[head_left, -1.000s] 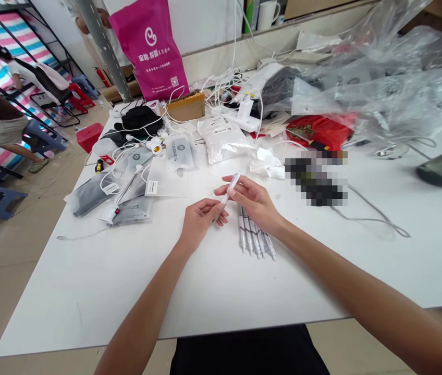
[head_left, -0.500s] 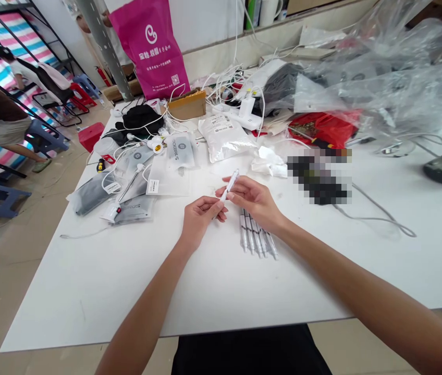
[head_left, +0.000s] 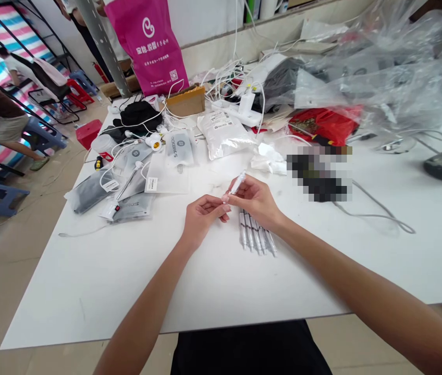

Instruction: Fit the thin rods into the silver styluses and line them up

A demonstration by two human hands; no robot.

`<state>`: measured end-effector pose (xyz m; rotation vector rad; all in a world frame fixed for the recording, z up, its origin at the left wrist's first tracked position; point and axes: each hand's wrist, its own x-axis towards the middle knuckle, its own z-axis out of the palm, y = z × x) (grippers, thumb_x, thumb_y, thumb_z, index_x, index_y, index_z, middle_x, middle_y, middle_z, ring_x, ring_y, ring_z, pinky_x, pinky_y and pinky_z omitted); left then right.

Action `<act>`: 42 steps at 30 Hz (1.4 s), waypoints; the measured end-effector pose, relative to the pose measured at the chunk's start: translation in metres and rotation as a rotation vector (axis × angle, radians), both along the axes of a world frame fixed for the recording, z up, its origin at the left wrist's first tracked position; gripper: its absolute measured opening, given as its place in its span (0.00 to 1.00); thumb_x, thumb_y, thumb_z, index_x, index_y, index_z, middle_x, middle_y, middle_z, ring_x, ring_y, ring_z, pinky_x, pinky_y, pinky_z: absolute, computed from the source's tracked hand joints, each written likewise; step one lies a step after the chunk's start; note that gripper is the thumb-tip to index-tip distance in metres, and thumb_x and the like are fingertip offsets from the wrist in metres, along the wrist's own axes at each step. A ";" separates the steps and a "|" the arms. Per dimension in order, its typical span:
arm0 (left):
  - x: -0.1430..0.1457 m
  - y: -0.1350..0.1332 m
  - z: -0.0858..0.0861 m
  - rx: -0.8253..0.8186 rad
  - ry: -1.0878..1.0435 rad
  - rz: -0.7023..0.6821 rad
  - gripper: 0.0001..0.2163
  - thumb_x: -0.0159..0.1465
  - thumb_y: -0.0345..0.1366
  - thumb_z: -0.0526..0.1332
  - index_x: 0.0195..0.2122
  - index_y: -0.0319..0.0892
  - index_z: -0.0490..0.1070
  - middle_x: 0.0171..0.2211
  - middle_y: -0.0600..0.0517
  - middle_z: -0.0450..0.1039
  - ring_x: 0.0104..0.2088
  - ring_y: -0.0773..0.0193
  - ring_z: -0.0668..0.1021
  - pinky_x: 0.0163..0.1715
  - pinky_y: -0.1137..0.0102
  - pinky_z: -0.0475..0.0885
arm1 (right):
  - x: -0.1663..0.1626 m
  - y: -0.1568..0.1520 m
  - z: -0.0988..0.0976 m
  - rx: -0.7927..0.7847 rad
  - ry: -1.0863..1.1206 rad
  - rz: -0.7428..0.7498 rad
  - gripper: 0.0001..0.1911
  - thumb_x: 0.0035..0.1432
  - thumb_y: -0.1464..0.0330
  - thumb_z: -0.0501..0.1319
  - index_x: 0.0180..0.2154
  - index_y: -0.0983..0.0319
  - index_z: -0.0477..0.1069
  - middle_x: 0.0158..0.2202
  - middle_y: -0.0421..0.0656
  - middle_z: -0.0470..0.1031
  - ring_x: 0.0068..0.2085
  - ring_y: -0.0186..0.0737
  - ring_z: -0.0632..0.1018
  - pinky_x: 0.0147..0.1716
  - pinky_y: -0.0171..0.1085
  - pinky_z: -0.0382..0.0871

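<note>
Right hand [head_left: 254,200] pinches a slim white pen [head_left: 238,183] between thumb and fingertips above the worktop [head_left: 127,291]. Left hand [head_left: 203,219], loosely curled and empty, rests just beside it, the pen now clear of its fingers. A row of similar pens [head_left: 255,233] lies below.

The left hand [head_left: 204,220], right hand [head_left: 255,202] and forearms [head_left: 138,317] are bare; black clothing [head_left: 248,351] shows below.
</note>
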<state>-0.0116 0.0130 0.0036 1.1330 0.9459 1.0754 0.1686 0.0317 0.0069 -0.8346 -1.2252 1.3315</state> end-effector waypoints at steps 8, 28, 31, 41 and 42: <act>-0.002 0.002 -0.002 -0.006 -0.019 0.040 0.14 0.58 0.45 0.77 0.34 0.41 0.78 0.30 0.51 0.80 0.27 0.65 0.79 0.33 0.65 0.76 | 0.001 -0.002 0.002 -0.007 0.016 0.098 0.24 0.56 0.51 0.75 0.49 0.55 0.78 0.44 0.44 0.83 0.43 0.44 0.82 0.47 0.46 0.78; -0.004 0.003 -0.003 0.038 0.077 0.196 0.14 0.62 0.46 0.74 0.41 0.40 0.83 0.34 0.47 0.83 0.33 0.62 0.82 0.40 0.63 0.78 | -0.002 0.008 -0.010 -0.108 0.150 -0.150 0.19 0.53 0.54 0.78 0.38 0.57 0.78 0.38 0.41 0.83 0.46 0.45 0.85 0.55 0.47 0.76; -0.003 0.003 -0.002 0.101 0.105 0.274 0.14 0.56 0.42 0.78 0.38 0.42 0.82 0.37 0.48 0.83 0.39 0.61 0.83 0.44 0.65 0.77 | -0.003 0.008 -0.009 -0.122 0.168 -0.155 0.18 0.51 0.55 0.79 0.36 0.57 0.78 0.37 0.41 0.83 0.45 0.45 0.85 0.53 0.46 0.76; -0.002 0.001 -0.004 0.143 0.186 0.275 0.12 0.60 0.43 0.75 0.39 0.42 0.85 0.35 0.48 0.84 0.35 0.61 0.82 0.42 0.64 0.77 | -0.001 0.011 -0.012 -0.134 0.168 -0.195 0.17 0.52 0.55 0.79 0.36 0.57 0.79 0.36 0.40 0.82 0.40 0.40 0.82 0.47 0.43 0.76; -0.002 0.000 -0.005 0.182 0.200 0.296 0.11 0.61 0.43 0.75 0.40 0.43 0.85 0.36 0.48 0.84 0.38 0.61 0.82 0.44 0.65 0.77 | -0.001 0.010 -0.011 -0.138 0.180 -0.190 0.17 0.52 0.55 0.79 0.35 0.57 0.79 0.36 0.40 0.82 0.40 0.40 0.82 0.46 0.42 0.76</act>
